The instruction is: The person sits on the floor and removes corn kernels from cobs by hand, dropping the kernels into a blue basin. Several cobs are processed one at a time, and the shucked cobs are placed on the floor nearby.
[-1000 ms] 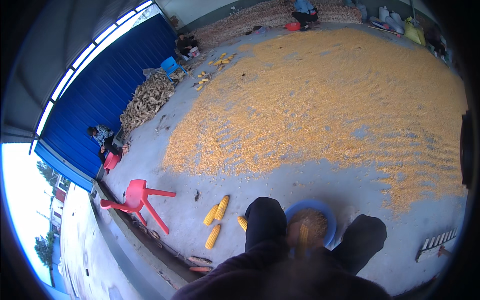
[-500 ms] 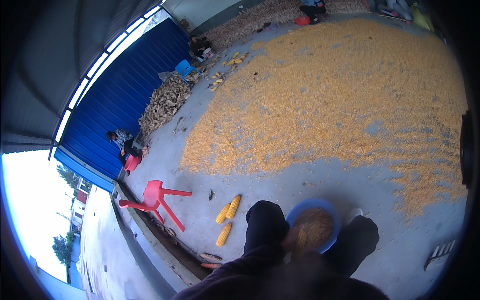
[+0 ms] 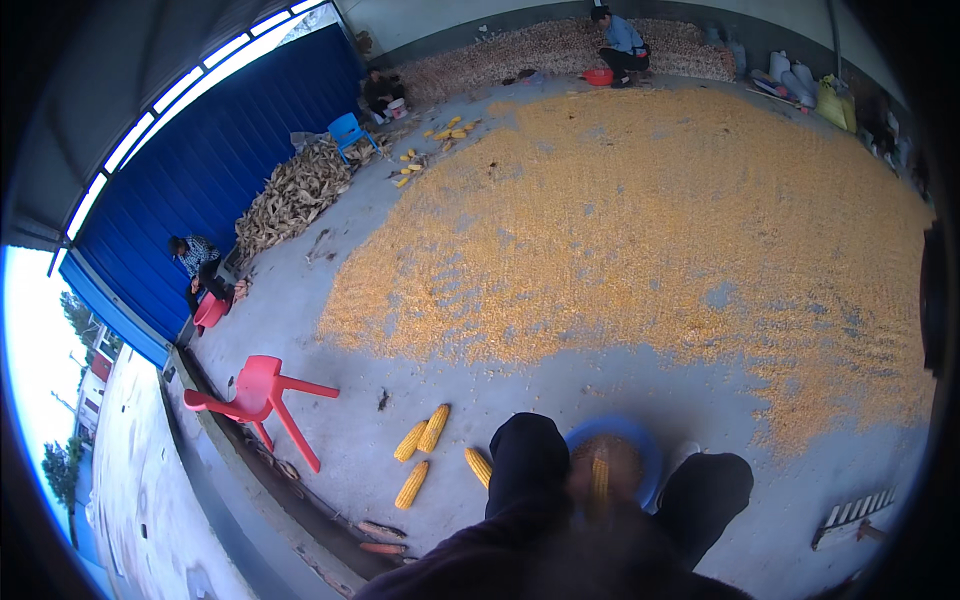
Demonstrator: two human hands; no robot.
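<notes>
Between my knees stands a blue basin (image 3: 652, 462) with loose corn kernels in it. Over it an ear of corn (image 3: 600, 474) points away from me. My left hand (image 3: 579, 482) is closed around the ear's left side, dim and partly in shadow. My right hand (image 3: 625, 478) is a brownish blur along the ear's right side; its fingers cannot be made out. Beside my left knee lies a yellow ear of corn (image 3: 478, 466), partly hidden by the leg. Further left, several more ears (image 3: 411, 484) lie on the floor.
A wide layer of kernels (image 3: 600, 230) covers the floor ahead. A red chair (image 3: 262, 390) stands at left, a rake-like tool (image 3: 850, 518) at lower right. Beyond are a husk pile (image 3: 300, 195), a blue chair (image 3: 346, 130), and people seated (image 3: 200, 258), (image 3: 382, 92) or crouching (image 3: 624, 45).
The view has tilted up and shifted, showing more of the far wall. The ear by my left knee has come into sight. The ear over the basin stays between my hands.
</notes>
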